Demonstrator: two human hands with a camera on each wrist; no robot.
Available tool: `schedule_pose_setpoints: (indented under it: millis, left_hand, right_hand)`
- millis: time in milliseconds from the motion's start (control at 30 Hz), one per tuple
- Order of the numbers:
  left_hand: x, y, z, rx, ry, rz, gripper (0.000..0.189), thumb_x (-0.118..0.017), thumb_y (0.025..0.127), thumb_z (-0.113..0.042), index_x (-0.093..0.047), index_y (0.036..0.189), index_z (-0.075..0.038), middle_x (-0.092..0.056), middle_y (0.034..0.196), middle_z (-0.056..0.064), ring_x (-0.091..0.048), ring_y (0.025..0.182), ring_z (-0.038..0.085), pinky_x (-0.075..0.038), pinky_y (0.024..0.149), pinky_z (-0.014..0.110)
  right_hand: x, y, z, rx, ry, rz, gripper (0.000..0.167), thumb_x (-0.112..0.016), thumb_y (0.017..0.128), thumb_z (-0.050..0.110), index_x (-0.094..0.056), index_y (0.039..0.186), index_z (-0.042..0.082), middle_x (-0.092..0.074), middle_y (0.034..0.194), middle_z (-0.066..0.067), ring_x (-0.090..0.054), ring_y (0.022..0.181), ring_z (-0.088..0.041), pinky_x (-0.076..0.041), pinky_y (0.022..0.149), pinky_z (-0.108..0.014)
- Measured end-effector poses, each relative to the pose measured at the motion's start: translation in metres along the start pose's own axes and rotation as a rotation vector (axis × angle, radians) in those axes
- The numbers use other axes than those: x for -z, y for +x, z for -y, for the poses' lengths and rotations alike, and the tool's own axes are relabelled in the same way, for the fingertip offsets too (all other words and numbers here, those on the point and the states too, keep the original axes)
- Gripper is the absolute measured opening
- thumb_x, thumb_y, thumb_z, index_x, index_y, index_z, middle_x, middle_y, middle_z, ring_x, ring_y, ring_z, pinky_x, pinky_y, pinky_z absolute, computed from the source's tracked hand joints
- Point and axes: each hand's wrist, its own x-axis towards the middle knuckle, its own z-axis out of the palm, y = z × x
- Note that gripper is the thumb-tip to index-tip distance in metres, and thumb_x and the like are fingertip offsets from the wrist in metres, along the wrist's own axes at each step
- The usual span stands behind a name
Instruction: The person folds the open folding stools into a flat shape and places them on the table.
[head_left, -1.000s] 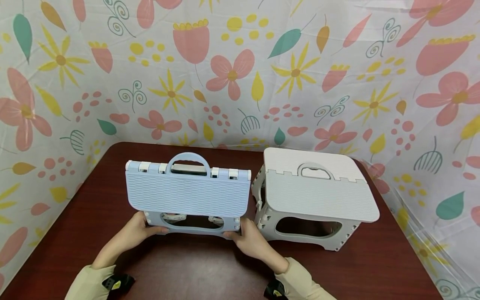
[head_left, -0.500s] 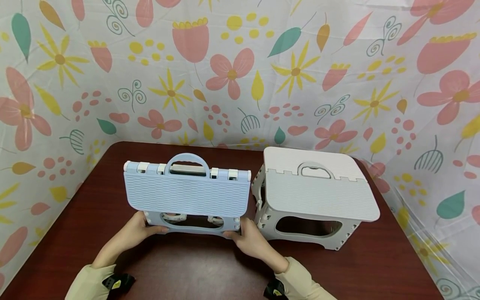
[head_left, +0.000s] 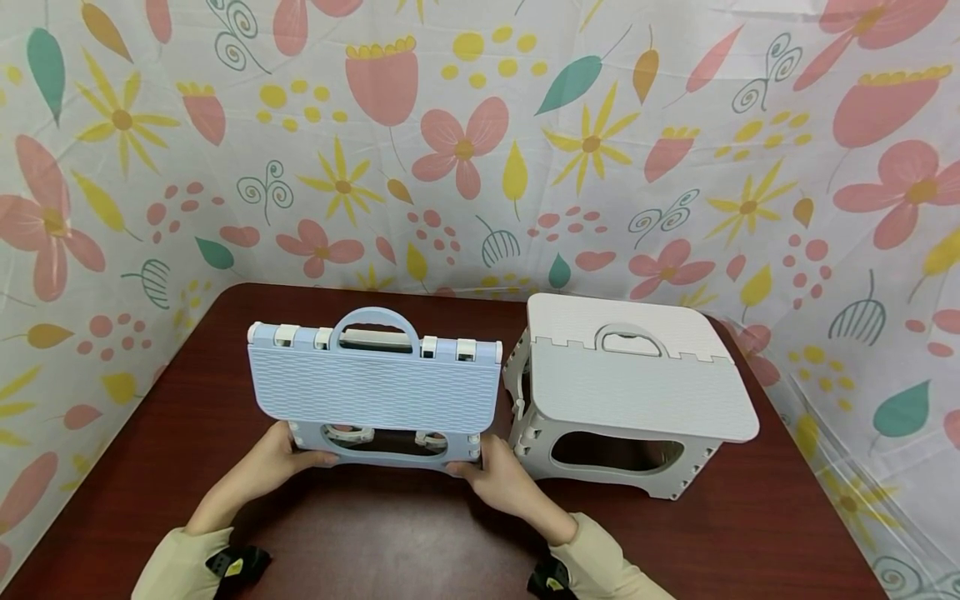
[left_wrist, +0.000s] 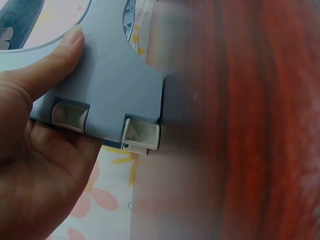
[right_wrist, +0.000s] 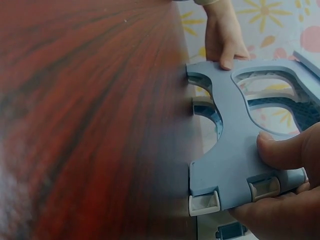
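A light-blue folding stool (head_left: pixel 375 387) with white hinges stands partly folded on the table, its carry handle up and its top panel slanting down toward me. My left hand (head_left: pixel 273 462) grips the left end of its front leg panel; in the left wrist view the thumb lies across the blue panel (left_wrist: pixel 107 75) and the fingers are behind. At the opposite end my right hand (head_left: pixel 498 479) holds the same panel (right_wrist: pixel 230 135), thumb in front near the oval cutout, as the right wrist view shows. The fingertips behind the panel are hidden.
A grey-white folding stool (head_left: pixel 637 383) stands unfolded close by on the right, its corner near my right hand. Both stools are on a dark red-brown wooden table (head_left: pixel 375 542). A flower-patterned curtain (head_left: pixel 465 233) hangs behind and along the sides.
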Motion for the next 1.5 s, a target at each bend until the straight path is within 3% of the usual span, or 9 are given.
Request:
schedule_pose_setpoints:
  millis: [233, 467, 700, 1033, 1200, 1300, 1500]
  left_hand:
    - [0.000, -0.001, 0.000, 0.006, -0.006, 0.002, 0.042, -0.077, 0.079, -0.004, -0.056, 0.115, 0.003, -0.069, 0.101, 0.016, -0.063, 0.083, -0.001, -0.052, 0.066, 0.024]
    - [0.000, -0.001, 0.004, -0.003, -0.002, -0.007, 0.043, -0.077, 0.079, -0.003, -0.056, 0.116, 0.001, -0.069, 0.101, 0.003, -0.064, 0.082, 0.000, -0.053, 0.066, 0.025]
    - [-0.001, -0.002, 0.002, 0.006, 0.001, -0.026, 0.045, -0.078, 0.078, -0.003, -0.055, 0.116, 0.001, -0.068, 0.102, 0.000, -0.063, 0.082, 0.000, -0.052, 0.066, 0.024]
    - [-0.003, -0.003, 0.000, 0.039, 0.100, -0.114, 0.044, -0.084, 0.073, -0.007, -0.061, 0.110, -0.001, -0.069, 0.097, 0.006, -0.061, 0.083, -0.003, -0.051, 0.067, 0.023]
    - [-0.003, -0.005, -0.002, 0.092, 0.147, -0.147, 0.039, -0.086, 0.070, -0.013, -0.066, 0.102, -0.006, -0.071, 0.090, 0.003, -0.061, 0.078, -0.004, -0.052, 0.064, 0.023]
    - [0.000, -0.007, -0.004, 0.141, 0.129, -0.154, 0.036, -0.087, 0.070, -0.017, -0.069, 0.100, -0.008, -0.072, 0.090, 0.001, -0.063, 0.077, -0.002, -0.054, 0.064, 0.024]
    - [0.011, -0.014, -0.014, 0.219, 0.104, -0.188, 0.042, -0.085, 0.071, -0.016, -0.070, 0.108, -0.005, -0.072, 0.101, 0.010, -0.066, 0.085, -0.001, -0.056, 0.067, 0.024]
  right_hand:
    - [-0.001, 0.000, -0.001, -0.005, 0.001, 0.000, 0.030, -0.068, 0.088, 0.007, -0.064, 0.118, 0.004, -0.072, 0.101, -0.006, -0.057, 0.083, -0.002, -0.047, 0.076, -0.020]
    - [-0.001, 0.000, -0.003, -0.006, -0.015, 0.003, 0.030, -0.068, 0.089, 0.008, -0.064, 0.118, 0.005, -0.072, 0.102, -0.006, -0.059, 0.085, -0.002, -0.049, 0.077, -0.021]
    - [-0.001, 0.000, -0.002, -0.006, -0.005, 0.011, 0.030, -0.068, 0.089, 0.009, -0.064, 0.118, 0.004, -0.072, 0.100, -0.007, -0.056, 0.080, -0.001, -0.047, 0.073, -0.020]
    - [-0.002, -0.003, -0.001, -0.044, -0.071, -0.022, 0.029, -0.069, 0.089, 0.011, -0.062, 0.116, 0.007, -0.070, 0.092, -0.002, -0.053, 0.072, 0.000, -0.046, 0.069, -0.020]
    - [-0.003, -0.007, 0.003, -0.058, -0.157, -0.089, 0.023, -0.073, 0.086, 0.016, -0.065, 0.107, 0.011, -0.069, 0.087, 0.001, -0.055, 0.071, -0.001, -0.047, 0.067, -0.021]
    - [-0.004, -0.010, 0.005, -0.060, -0.225, -0.147, 0.019, -0.076, 0.083, 0.019, -0.066, 0.098, 0.014, -0.068, 0.084, 0.004, -0.055, 0.071, -0.003, -0.047, 0.065, -0.021]
    - [-0.005, -0.016, 0.011, -0.081, -0.287, -0.230, 0.016, -0.077, 0.082, 0.017, -0.066, 0.094, 0.014, -0.071, 0.092, 0.002, -0.056, 0.075, -0.004, -0.046, 0.067, -0.022]
